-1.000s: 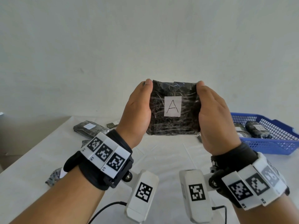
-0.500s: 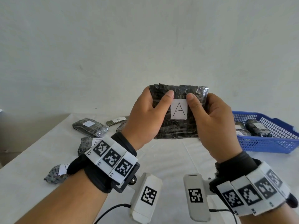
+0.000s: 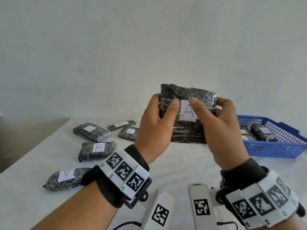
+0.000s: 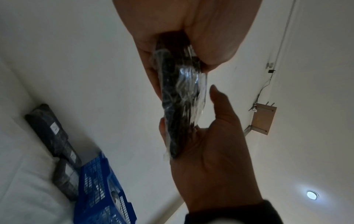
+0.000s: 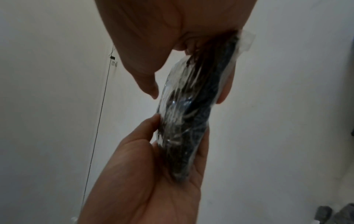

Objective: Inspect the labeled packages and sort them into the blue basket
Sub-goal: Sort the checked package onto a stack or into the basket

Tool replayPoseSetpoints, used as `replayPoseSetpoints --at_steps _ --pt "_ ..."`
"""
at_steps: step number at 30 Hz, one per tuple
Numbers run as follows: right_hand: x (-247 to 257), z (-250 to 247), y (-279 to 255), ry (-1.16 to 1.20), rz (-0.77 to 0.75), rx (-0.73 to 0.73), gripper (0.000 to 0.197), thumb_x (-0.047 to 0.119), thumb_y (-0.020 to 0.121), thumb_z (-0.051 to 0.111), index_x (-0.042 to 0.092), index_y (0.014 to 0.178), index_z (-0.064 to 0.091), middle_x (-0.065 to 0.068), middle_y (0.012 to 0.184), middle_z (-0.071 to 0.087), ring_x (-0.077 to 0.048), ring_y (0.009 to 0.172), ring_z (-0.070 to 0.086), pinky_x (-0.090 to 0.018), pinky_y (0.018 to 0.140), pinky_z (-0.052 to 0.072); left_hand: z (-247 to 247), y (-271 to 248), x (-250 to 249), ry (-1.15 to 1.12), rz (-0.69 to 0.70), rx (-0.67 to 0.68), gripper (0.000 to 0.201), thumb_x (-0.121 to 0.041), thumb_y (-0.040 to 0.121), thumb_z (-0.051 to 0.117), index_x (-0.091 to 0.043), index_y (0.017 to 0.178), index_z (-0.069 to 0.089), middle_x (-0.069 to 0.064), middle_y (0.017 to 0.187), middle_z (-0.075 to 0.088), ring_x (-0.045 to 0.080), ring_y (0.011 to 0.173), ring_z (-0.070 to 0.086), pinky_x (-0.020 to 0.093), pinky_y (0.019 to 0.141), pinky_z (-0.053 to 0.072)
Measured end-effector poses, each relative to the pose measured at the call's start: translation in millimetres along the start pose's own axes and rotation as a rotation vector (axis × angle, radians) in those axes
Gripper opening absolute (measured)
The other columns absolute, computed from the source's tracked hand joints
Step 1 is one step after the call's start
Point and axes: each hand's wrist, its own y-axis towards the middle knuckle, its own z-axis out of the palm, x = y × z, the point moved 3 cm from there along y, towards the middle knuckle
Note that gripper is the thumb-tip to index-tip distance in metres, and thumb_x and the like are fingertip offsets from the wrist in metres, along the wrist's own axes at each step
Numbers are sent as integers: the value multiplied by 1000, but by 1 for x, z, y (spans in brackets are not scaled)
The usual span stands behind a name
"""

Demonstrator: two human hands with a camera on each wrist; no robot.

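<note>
I hold a flat black plastic-wrapped package (image 3: 186, 131) upright above the table, its white label with the letter A facing me. My left hand (image 3: 164, 106) grips its left edge, thumb on the front beside the label. My right hand (image 3: 209, 106) grips the right edge the same way. In the wrist views the package (image 4: 180, 98) (image 5: 189, 115) shows edge-on, pinched between thumbs and fingers. The blue basket (image 3: 274, 149) stands on the table at the right, below and beyond my right hand, with dark labeled packages (image 3: 263, 134) inside.
Several wrapped packages lie on the white table to the left: one labeled B (image 3: 97, 150), one at the front left (image 3: 66, 178), and others farther back (image 3: 91, 131) (image 3: 128, 132). A plain wall stands behind the table.
Both hands shifted from clasping the package's sides with flat palms to holding it with thumbs on the front by the label. The package moved slightly right and tilted.
</note>
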Motion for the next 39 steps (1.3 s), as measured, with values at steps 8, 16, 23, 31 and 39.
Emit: replayPoseSetpoints --at_steps 8,16,23,31,39 --pt "-1 1 -1 66 -60 -25 23 33 104 61 15 118 64 -15 101 78 -37 93 77 -63 78 63 -5 3 1 -52 -61 -6 39 -47 104 46 -15 119 63 11 111 74 27 105 71 58 97 55" --pt "-2 6 -8 135 -88 -55 25 31 106 60 18 127 59 -19 103 77 -40 95 75 -64 83 61 -6 -2 -6 -161 -78 -3 26 -36 100 50 -20 120 51 7 93 57 27 79 53 44 73 48" --pt "-1 8 -9 97 -143 -102 27 29 98 73 26 110 49 -11 104 71 -20 83 76 -36 66 63 -4 -1 -5 -146 31 20 35 -24 97 53 -34 130 44 28 112 65 47 103 65 66 89 55" --pt "4 9 -6 -128 -227 -132 60 51 82 84 24 120 46 -2 108 65 -15 92 73 -43 77 63 -6 2 -1 -96 58 80 52 -14 102 53 -22 149 35 9 119 72 26 107 72 43 88 62" --pt "6 7 -3 -132 -267 -34 68 48 78 85 19 127 49 0 114 73 -15 106 74 -41 91 62 -12 6 -4 -100 67 118 75 -11 96 50 -21 164 19 11 135 67 48 120 61 68 102 49"
